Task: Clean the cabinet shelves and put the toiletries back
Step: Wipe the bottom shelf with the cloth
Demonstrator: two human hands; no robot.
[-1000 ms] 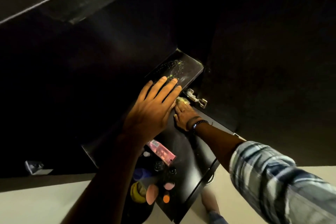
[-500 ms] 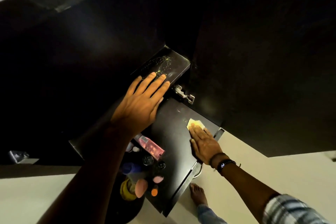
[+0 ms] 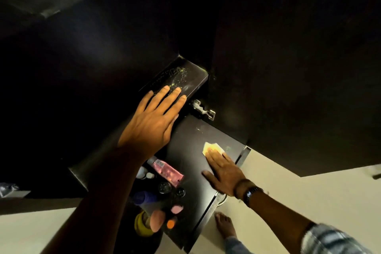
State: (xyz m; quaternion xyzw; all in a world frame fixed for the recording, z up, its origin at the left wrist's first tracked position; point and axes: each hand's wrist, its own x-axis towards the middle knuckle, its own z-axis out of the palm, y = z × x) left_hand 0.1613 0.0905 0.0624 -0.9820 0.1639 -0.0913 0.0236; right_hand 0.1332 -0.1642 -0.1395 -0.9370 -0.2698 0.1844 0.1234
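— Which hand has the wipe?

— My right hand [image 3: 221,169]; fingers straight, palm flat, pressing the yellow cloth [image 3: 212,147] onto the dark panel [image 3: 191,163], which I take for the open door's inner face; the cloth sits near the panel's far outer corner, well apart from the hinge [image 3: 203,109]; nothing is gripped. My left hand [image 3: 150,126] is flat too, fingers spread, resting on the front edge of the upper shelf [image 3: 193,80] as a brace.

— How do I do this pass well?

— Keep the whole palm over the cloth so it doesn't bunch; work in overlapping strokes from the hinge corner outward; faint specks [image 3: 199,129] show near that corner. The shelf looks worse; yellow-green residue [image 3: 177,78] lies just beyond my left fingertips, so that hand must shift before I wipe there.

— And the toiletries?

— Not on that shelf; they crowd the compartment below my left forearm: 1 pink tube [image 3: 168,171] along the panel's edge, small white bottles [image 3: 142,173], 2 dark round caps [image 3: 165,186], 1 blue bottle [image 3: 142,197], 2 makeup sponges [image 3: 157,221], 1 orange cap [image 3: 171,223], and 1 yellow tub [image 3: 140,225] whose contents I cannot make out.
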